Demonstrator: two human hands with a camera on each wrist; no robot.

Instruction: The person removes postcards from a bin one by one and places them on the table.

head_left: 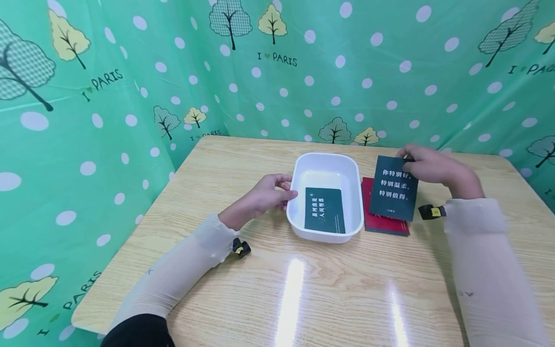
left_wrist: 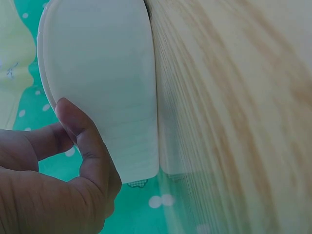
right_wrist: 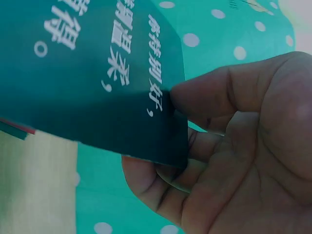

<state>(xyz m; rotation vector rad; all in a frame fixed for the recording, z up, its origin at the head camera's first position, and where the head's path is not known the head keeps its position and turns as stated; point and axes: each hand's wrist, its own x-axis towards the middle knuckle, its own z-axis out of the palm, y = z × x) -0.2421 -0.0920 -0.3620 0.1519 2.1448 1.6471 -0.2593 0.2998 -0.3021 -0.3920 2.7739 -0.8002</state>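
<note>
My right hand (head_left: pixel 433 168) pinches the upper right corner of a dark green notebook (head_left: pixel 393 193) with white Chinese lettering. In the right wrist view, the thumb lies on the lettered cover (right_wrist: pixel 92 83) and the fingers curl behind it. The notebook is raised and tilted above a red notebook (head_left: pixel 386 225), covering much of it. My left hand (head_left: pixel 270 196) grips the left rim of a white plastic basin (head_left: pixel 327 161). Inside the basin, toward its near end, lies another dark green notebook (head_left: pixel 331 212). The left wrist view shows the basin's outer wall (left_wrist: pixel 107 97) beside the thumb.
The red notebook seems to lie on a stack, with a dark edge showing beneath, just right of the basin. Everything rests on a pale wooden table (head_left: pixel 243 294). A green patterned cloth (head_left: pixel 286 96) hangs behind and along the left side.
</note>
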